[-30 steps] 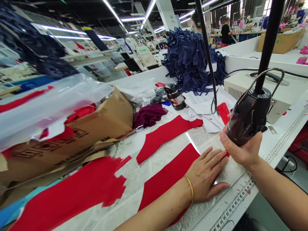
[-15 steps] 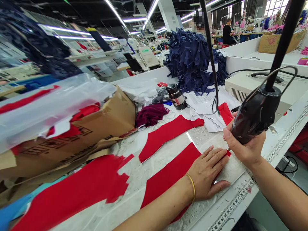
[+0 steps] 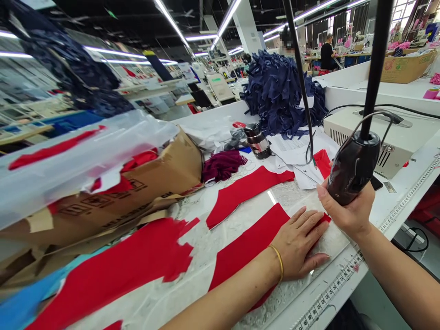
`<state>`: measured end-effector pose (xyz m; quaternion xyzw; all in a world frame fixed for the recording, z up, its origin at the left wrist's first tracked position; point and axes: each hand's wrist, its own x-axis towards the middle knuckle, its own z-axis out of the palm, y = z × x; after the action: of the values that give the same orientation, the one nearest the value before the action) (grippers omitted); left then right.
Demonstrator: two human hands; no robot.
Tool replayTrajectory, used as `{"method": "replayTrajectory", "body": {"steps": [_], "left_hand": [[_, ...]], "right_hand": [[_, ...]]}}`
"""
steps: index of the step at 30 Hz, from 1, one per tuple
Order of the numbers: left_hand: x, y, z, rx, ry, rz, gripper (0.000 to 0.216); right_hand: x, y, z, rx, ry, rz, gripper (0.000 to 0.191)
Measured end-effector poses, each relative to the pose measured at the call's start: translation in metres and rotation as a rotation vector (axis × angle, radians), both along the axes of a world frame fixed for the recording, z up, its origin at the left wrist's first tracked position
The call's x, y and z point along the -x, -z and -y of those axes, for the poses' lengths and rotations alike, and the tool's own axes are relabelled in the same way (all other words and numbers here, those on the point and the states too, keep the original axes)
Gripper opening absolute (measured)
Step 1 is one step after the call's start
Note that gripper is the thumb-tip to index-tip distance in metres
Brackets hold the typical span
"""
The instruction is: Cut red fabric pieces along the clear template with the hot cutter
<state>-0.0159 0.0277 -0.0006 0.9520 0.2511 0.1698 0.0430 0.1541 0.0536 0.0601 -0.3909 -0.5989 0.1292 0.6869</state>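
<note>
Head view: left hand (image 3: 300, 243) lies flat, palm down, on the near red cloth piece (image 3: 245, 250), which sits on the white bench (image 3: 220, 229) near its front edge. Its grip is fully open, fingers stretched toward the right and closed on nothing; a gold bracelet (image 3: 278, 262) circles the wrist. Just beside those fingertips, the right hand (image 3: 347, 211) has its grip wrapped tight round the body of a black tool (image 3: 352, 172), which hangs tilted from a dark rod (image 3: 376, 59) with a wire loop over its top. The tool's lower end is hidden behind the hand, over the right tip of the cloth.

Farther back lies a second red piece (image 3: 247, 189), and to the left a larger red piece (image 3: 120, 272) with a ragged edge. A torn cardboard box (image 3: 151, 188) under clear plastic (image 3: 75, 151) fills the left side. Behind are maroon cloth (image 3: 223, 166), a metal cup (image 3: 257, 141), papers (image 3: 292, 147), a navy pile of strips (image 3: 280, 89) and a beige machine (image 3: 398, 133). A printed ruler (image 3: 330, 293) runs along the bench edge.
</note>
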Motion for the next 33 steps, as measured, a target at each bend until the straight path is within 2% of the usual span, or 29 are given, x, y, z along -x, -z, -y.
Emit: {"method": "replayTrajectory", "body": {"steps": [4,8,10,12,16,18,23,26,30,33], "left_hand": [[-0.002,-0.011,0.001,-0.098,-0.027,-0.024,0.063],[0.008,-0.035,0.008,-0.143,-0.123,-0.067,0.046],[0.022,-0.040,0.015,-0.120,-0.155,-0.151,0.040],[0.041,-0.032,0.023,-0.119,-0.196,-0.186,0.042],[0.078,0.001,0.046,-0.117,-0.303,-0.134,0.057],[0.088,0.011,0.062,-0.110,-0.358,-0.121,0.064],[0.087,0.015,0.104,-0.062,-0.512,-0.084,0.080],[0.082,0.023,0.121,-0.016,-0.572,-0.065,0.084],[0.080,0.036,0.128,0.046,-0.594,-0.080,0.086],[0.079,0.034,0.124,0.163,-0.633,-0.136,0.087]], "right_hand": [[0.002,-0.001,0.002,-0.013,0.001,-0.007,0.023],[0.000,-0.005,0.007,0.026,0.001,-0.008,0.027],[-0.002,-0.007,0.010,0.055,-0.006,-0.011,0.029],[-0.004,-0.008,0.013,0.091,-0.029,-0.019,0.030],[-0.004,-0.010,0.019,0.108,-0.082,-0.049,0.031],[-0.002,-0.012,0.020,0.098,-0.105,-0.061,0.030],[0.013,-0.017,0.025,0.157,-0.202,-0.017,0.027],[0.024,-0.016,0.028,0.206,-0.283,0.012,0.026],[0.035,-0.015,0.031,0.220,-0.298,0.044,0.027],[0.040,-0.015,0.032,0.245,-0.278,0.077,0.031]]}}
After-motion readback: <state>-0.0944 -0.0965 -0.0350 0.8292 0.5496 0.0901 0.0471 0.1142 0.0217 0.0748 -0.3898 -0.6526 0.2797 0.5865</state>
